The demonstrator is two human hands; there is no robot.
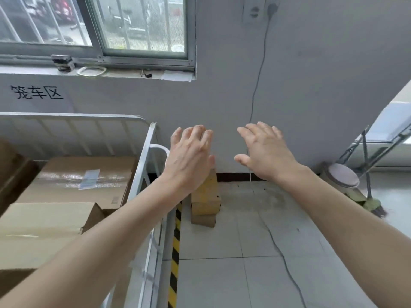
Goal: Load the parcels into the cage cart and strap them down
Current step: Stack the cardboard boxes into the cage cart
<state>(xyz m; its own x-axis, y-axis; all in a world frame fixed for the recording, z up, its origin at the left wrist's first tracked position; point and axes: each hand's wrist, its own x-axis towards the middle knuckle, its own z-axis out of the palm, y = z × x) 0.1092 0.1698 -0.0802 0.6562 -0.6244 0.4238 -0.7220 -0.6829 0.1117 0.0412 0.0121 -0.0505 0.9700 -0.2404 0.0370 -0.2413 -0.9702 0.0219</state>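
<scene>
Right now both our hands are empty, the left hand (189, 156) and the right hand (266, 152) palm down with fingers loosely spread. Below the left one, small parcels (205, 203) of matte brown cardboard stand stacked upright on smooth grey tiles (244, 230) against the wall, just beside the white metal-barred cage cart (142, 174). Inside it a glossy-taped box (89, 176) lies lengthwise along the back rail.

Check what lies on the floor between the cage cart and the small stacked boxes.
In the head view, a black-and-yellow hazard stripe runs along the floor between the cage cart and the stacked boxes.
</scene>
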